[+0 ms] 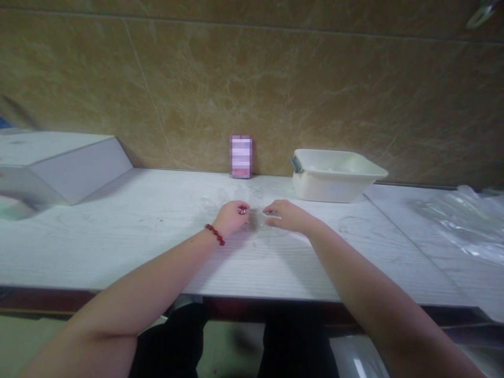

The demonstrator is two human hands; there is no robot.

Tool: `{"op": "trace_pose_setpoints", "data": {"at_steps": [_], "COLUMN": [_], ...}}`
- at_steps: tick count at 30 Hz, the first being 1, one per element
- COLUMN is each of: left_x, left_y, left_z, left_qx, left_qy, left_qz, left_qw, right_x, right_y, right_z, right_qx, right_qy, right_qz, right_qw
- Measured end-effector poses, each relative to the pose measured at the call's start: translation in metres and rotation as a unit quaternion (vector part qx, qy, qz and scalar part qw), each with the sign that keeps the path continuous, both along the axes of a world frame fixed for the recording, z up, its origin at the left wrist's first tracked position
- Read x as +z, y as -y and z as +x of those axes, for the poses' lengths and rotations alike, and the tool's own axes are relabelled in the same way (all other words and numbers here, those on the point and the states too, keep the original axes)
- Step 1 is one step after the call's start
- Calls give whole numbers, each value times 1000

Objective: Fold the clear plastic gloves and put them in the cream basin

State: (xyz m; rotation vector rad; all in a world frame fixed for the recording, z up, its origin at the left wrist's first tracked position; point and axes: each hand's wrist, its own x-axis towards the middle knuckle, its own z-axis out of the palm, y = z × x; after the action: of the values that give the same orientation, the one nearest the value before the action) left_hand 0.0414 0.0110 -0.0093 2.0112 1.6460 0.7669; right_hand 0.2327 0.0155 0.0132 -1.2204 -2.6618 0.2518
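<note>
Both my hands rest on the white table [118,236], close together near its middle. My left hand [233,216], with a red bead bracelet [214,234] at the wrist, is closed in a pinch on a thin clear plastic piece [255,220]. My right hand [286,215] also has its fingers pressed together on the same clear piece, just to the right. The piece is see-through and hard to make out; it lies flat on the table between the fingertips.
A cream plastic tub [334,174] stands at the back right. A small pink-and-white box [240,156] leans against the tiled wall. A grey-white box [59,163] sits at the left. Clear plastic sheets [468,220] lie at the far right.
</note>
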Motion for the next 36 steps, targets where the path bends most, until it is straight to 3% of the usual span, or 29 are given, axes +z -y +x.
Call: {"op": "trace_pose_setpoints", "data": {"at_steps": [14,19,27,32,36], "left_x": [4,8,13,16,16], "left_y": [3,4,-3,-5,-5], "left_z": [0,0,-6,-12,-14], "left_qx": [-18,-24,-36,-60,-62], "left_qy": [-44,-18,30,1,-39], "left_qz": [18,-12,-71,-102,-82], "left_qw": [999,999,996,993,994], "right_x": [-1,-6,3,4,2], "right_y": [0,-4,3,4,3], "right_z": [-2,0,-2,-3,-2], "right_qx": [24,22,3,-16,-16], "right_qy": [46,43,50,58,54], "right_qz": [-18,-19,-55,-66,-65], "right_qw": [998,999,997,996,996]}}
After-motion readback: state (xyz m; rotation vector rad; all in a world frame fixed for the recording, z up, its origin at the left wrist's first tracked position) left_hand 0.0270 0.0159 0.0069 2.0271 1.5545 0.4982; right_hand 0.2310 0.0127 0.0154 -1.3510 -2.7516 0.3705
